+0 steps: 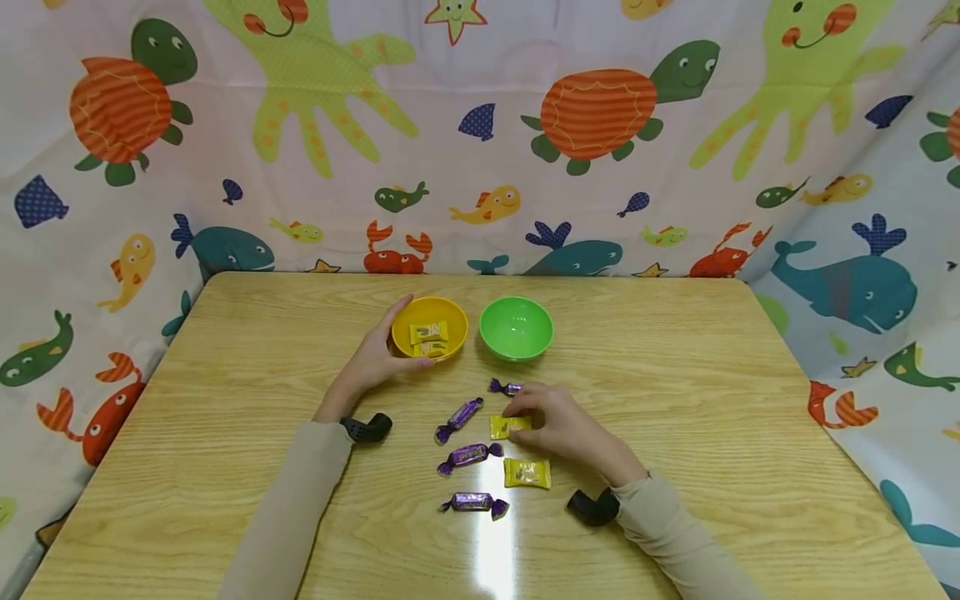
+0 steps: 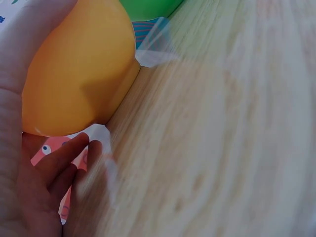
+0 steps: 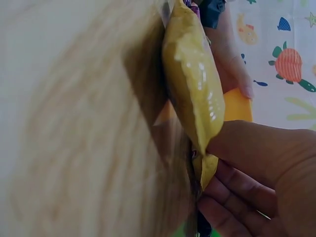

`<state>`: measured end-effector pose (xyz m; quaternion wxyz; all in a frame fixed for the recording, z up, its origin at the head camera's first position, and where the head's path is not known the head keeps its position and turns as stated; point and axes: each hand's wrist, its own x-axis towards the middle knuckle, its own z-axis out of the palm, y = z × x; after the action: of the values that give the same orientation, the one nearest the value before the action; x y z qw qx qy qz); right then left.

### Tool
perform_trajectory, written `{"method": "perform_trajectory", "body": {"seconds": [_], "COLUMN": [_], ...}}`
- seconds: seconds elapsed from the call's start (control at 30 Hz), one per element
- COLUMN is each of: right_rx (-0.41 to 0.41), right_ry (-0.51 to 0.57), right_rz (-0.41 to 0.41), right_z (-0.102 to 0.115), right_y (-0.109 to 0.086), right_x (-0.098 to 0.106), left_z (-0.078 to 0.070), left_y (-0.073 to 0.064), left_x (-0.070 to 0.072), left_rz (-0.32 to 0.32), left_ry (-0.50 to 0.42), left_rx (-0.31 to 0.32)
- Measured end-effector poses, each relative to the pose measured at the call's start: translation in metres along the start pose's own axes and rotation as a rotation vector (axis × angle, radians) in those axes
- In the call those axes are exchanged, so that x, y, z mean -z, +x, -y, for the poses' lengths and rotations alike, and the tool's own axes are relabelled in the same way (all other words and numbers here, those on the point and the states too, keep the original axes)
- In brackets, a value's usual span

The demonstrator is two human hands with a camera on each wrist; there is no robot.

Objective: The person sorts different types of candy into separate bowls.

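Observation:
My left hand (image 1: 369,360) holds the orange bowl (image 1: 454,318) by its left side, thumb along the near rim and fingers round the far side. Two yellow-wrapped candies (image 1: 428,333) lie inside that bowl. With thumb and fingertips, my right hand (image 1: 564,423) pinches a yellow-wrapped candy (image 1: 500,427) at the tabletop; the right wrist view shows the wrapper's end (image 3: 208,170) between thumb and fingers. A second loose yellow candy (image 1: 527,473) lies just nearer. Purple twist-wrapped candies (image 1: 470,455) lie beside them, one partly hidden behind the right hand.
A green bowl (image 1: 517,327) stands right of the orange one, close beside it. Both are toward the back of the wooden table (image 1: 675,358). A sea-animal printed curtain (image 1: 450,125) hangs behind and at the sides.

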<state>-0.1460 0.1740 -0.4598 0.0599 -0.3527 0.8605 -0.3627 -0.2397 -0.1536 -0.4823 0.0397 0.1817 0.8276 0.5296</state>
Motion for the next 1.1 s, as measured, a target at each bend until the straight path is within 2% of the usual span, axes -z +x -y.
{"method": "perform_trajectory", "body": {"seconds": [0.23,0.43,0.57,0.7,0.87,1.1], "right_rx": [0.008,-0.018,-0.007,0.019,0.010,0.030], "right_ry": [-0.013,-0.010,-0.013,-0.015,0.000,-0.007], "right_rz": [0.003,0.016,0.005,-0.024,-0.051,-0.091], "right_z": [0.002,0.011,0.017,0.021,0.028,0.035], "right_y": [0.001,0.004,0.009,0.017,0.030,0.053], "right_x": [0.001,0.005,0.009,0.015,0.025,0.036], "left_z": [0.000,0.001,0.001,0.001,0.001,0.000], "left_y": [0.000,0.000,0.000,0.000,0.000,0.001], "left_x": [0.000,0.000,0.000,0.000,0.000,0.000], "left_rz": [0.000,0.002,0.005,0.002,0.003,0.003], "left_ry": [-0.009,-0.014,-0.009,-0.017,-0.014,-0.015], "left_rx": [0.002,0.004,0.009,0.010,0.011,0.020]}}
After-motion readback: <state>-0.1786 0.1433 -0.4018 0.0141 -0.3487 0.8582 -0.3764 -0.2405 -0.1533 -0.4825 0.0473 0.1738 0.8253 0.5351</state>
